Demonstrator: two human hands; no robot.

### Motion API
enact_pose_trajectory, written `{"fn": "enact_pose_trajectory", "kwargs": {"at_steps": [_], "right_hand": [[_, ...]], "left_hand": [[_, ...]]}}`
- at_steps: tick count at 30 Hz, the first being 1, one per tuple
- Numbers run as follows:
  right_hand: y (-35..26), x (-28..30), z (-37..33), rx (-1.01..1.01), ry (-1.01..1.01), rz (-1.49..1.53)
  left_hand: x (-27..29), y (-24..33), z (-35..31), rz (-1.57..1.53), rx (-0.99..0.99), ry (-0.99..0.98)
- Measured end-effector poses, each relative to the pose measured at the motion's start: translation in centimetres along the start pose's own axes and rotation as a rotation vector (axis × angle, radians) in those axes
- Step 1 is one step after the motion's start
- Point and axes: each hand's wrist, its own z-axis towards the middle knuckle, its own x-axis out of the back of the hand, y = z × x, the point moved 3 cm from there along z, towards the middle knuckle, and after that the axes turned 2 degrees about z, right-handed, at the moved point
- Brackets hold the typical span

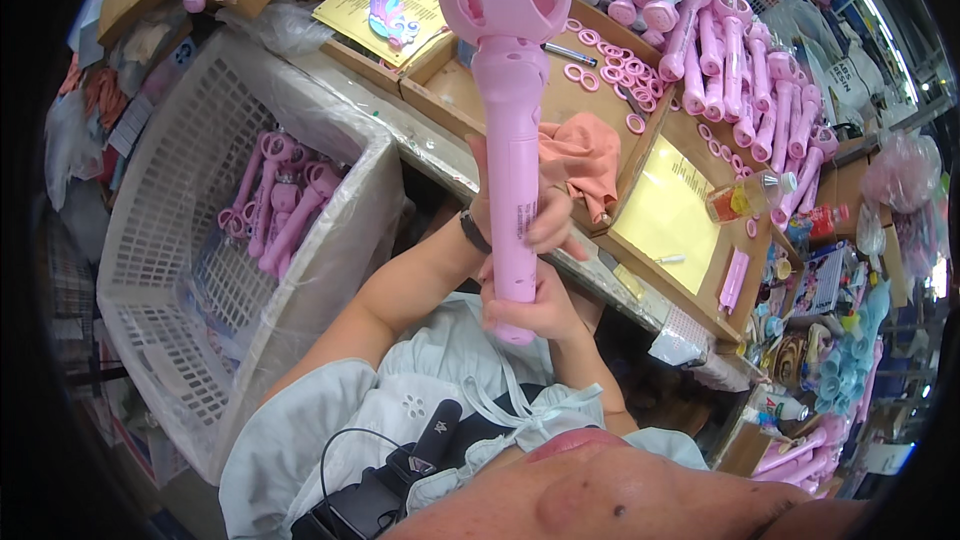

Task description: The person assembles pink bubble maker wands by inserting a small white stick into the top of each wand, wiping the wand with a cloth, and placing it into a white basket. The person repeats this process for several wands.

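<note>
Upright in front of me stands a pink toy wand (515,140) with a long handle and a rounded, hollow-looking head. My left hand (550,218), a black band on its wrist, reaches behind the handle and curls its fingers round the middle, partly hidden by it. Lower down, my right hand (535,308) is closed round the handle close to its bottom end. Behind the wand, an orange cloth (585,160) lies crumpled by the edge of a cardboard tray (460,105).
Left of me, a white plastic basket (150,230) holds several pink wands (280,200). Many pink rings (630,70) lie in the tray. Pink handles (735,60) are piled at the far right, near a clear bottle (745,198) and a yellow sheet (665,210).
</note>
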Motion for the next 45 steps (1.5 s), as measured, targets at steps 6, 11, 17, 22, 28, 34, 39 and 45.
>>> {"fn": "enact_pose_trajectory", "kwargs": {"at_steps": [6,11,17,22,28,34,39,45], "right_hand": [[-0.5,2.1,0.1,0.134,0.514,-0.536],[0.2,1.9,0.7,0.288,0.685,-0.871],[1.7,1.3,-0.3,0.148,0.601,-0.820],[2.7,1.1,-1.0,0.058,0.568,-0.718],[3.5,2.1,-1.9,-0.048,0.539,-0.682],[2.8,1.9,-2.5,-0.102,0.423,-0.484],[-5.4,6.9,-2.2,-0.067,0.459,-0.123],[-21.5,21.7,4.0,0.183,0.837,-0.471]], "left_hand": [[-0.6,0.1,-2.7,0.798,-0.021,0.635],[-1.9,-0.1,-3.4,1.310,-0.038,0.859],[-1.3,3.3,-2.4,0.845,-0.110,0.832],[-0.8,3.7,-2.1,0.735,-0.098,0.840],[0.4,3.6,-2.4,0.599,-0.050,0.769],[2.0,7.4,-1.4,0.571,-0.268,0.696],[2.3,7.0,-3.1,0.703,-0.211,0.830],[0.6,4.0,-9.9,0.933,0.044,1.033]]}}
